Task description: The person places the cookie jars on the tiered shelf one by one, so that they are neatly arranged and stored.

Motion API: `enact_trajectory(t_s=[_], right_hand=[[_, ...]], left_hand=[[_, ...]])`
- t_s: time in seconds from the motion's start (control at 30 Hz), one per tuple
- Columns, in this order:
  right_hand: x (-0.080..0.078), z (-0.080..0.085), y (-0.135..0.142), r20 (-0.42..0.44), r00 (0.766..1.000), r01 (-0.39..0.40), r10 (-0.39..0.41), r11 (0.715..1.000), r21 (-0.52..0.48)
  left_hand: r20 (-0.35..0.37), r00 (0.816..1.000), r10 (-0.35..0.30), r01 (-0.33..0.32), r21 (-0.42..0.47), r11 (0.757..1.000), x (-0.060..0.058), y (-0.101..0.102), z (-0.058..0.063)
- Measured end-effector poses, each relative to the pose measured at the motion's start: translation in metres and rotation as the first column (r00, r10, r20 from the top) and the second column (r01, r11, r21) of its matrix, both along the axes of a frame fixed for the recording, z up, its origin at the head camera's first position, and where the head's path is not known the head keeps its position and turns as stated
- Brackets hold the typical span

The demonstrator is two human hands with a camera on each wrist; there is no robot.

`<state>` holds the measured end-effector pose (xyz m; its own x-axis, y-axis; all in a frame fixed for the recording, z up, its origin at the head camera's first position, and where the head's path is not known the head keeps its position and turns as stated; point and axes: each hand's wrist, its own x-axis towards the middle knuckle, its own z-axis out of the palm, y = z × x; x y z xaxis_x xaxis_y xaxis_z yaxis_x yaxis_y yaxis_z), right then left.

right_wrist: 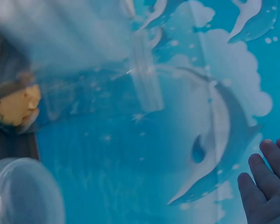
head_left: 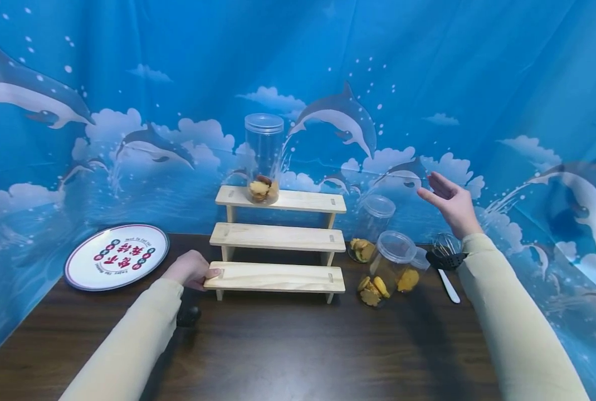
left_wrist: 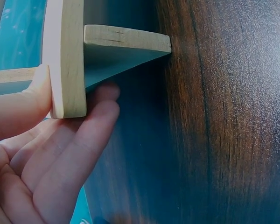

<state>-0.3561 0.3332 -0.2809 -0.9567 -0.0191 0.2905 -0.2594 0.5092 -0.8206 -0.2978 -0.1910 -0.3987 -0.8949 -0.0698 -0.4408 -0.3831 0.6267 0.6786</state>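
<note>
left grip: pinching pale wooden three-tier stand at lowest board, probably for steadiness; right grip: spread, empty, near clear cylindrical plastic jar.

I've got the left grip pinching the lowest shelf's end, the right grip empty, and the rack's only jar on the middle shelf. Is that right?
Not quite: the jar stands on the top shelf, not the middle shelf, as the head view shows. The rest holds: the left grip pinches the end of the lowest shelf, and the right grip is empty.
</note>
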Motion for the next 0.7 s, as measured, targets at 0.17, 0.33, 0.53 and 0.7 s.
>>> enact_trajectory(t_s=[0.17,0.33,0.53,0.7], right_hand=[[-0.007,-0.017,0.004,0.021,1.0,-0.005,0.004,0.999,0.032],[-0.013,-0.029,0.0,0.035,0.999,-0.039,0.037,0.998,0.049],[-0.023,-0.044,-0.006,0.092,0.989,-0.127,0.119,0.989,0.076],[-0.032,-0.054,-0.009,0.126,0.98,-0.168,0.156,0.982,0.089]], left_hand=[[0.008,1.0,-0.008,0.008,-0.009,1.0,0.0,0.0,0.001],[0.011,1.0,-0.026,0.026,-0.039,0.999,-0.001,-0.002,0.003],[0.021,0.999,-0.028,0.029,-0.038,0.999,-0.001,-0.003,0.002],[0.027,0.999,-0.02,0.02,-0.019,1.0,-0.005,-0.003,0.0]])
